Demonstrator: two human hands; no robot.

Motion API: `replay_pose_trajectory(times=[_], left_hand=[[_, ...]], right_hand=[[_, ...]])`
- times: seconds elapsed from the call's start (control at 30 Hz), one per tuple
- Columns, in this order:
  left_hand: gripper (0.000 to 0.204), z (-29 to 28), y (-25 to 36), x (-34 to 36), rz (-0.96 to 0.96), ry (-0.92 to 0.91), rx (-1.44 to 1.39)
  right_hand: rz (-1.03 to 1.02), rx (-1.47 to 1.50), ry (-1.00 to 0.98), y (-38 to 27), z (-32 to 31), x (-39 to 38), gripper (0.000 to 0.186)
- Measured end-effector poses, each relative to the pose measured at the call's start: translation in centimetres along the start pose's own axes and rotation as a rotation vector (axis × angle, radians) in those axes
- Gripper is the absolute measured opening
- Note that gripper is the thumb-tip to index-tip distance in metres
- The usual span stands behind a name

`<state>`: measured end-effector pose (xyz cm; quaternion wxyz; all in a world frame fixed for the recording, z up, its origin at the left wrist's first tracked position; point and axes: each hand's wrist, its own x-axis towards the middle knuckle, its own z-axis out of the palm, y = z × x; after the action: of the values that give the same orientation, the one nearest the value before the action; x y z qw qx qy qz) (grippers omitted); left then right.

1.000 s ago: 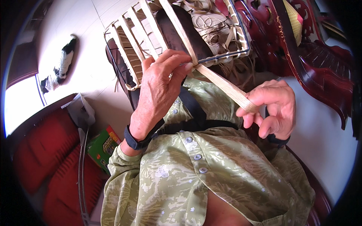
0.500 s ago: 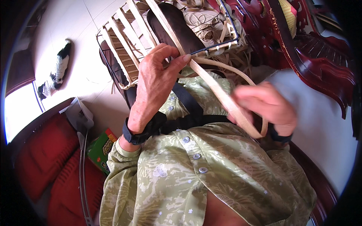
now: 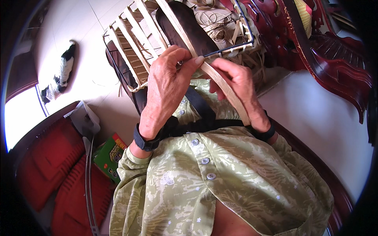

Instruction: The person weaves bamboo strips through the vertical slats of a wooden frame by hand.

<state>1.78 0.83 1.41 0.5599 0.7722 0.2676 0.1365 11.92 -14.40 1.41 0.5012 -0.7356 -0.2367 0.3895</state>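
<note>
My left hand pinches a flat beige strip between thumb and forefinger at the near edge of a black wire frame. Similar strips cross part of this frame side by side as slats. From the pinch, the strip slopes down over my right hand toward its wrist. Just under the frame's near bar, the right hand has its fingers curled in. Whatever lies inside those fingers is hidden.
Tangled beige strips and cord lie beyond the frame, beside dark brown cloth. Carved dark red wooden furniture stands right. On the left are red seat panels, a green box and a black-and-white cat on the floor.
My right hand has moved up and left, from the strip's wide loop to the frame's near bar. That loop no longer shows out to the right. The left hand keeps its pinch.
</note>
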Motion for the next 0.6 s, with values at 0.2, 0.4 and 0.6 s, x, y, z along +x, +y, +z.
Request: replay_pose_trajectory(times=[0.2,0.4,0.6], left_hand=[[0.021,0.0,0.0,0.0,-0.031,0.032,-0.067],[0.022,0.0,1.1,0.3,-0.086,-0.007,-0.079],[0.022,0.0,0.8,0.6,-0.04,-0.003,-0.021]], right_hand=[[0.127,0.092,0.249,3.3,-9.7,-2.7,0.019],[0.69,-0.65,0.955,13.1,-23.1,-4.4,0.025],[-0.011,-0.435,0.553,3.2,-8.9,-2.1,0.02]])
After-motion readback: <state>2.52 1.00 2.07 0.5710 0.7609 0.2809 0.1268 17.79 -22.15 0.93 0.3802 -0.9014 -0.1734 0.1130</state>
